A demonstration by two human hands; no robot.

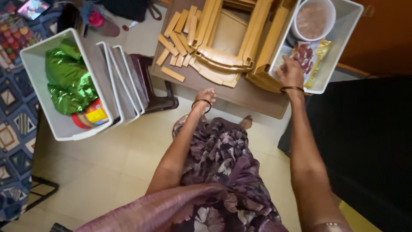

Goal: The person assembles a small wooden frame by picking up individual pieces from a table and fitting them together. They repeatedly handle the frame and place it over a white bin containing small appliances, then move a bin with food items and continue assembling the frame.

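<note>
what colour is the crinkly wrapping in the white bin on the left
Shiny metallic green foil, lying in the white bin; the head view shows it clearly.

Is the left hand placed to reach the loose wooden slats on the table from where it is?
Probably yes: the left hand hangs at the table edge, and the wooden slats lie uncovered just beyond it.

The person's left hand [206,95] hangs loosely curled, arm half extended; the right hand [289,71] reaches farther forward, palm down, fingers [281,65] bent.
</note>
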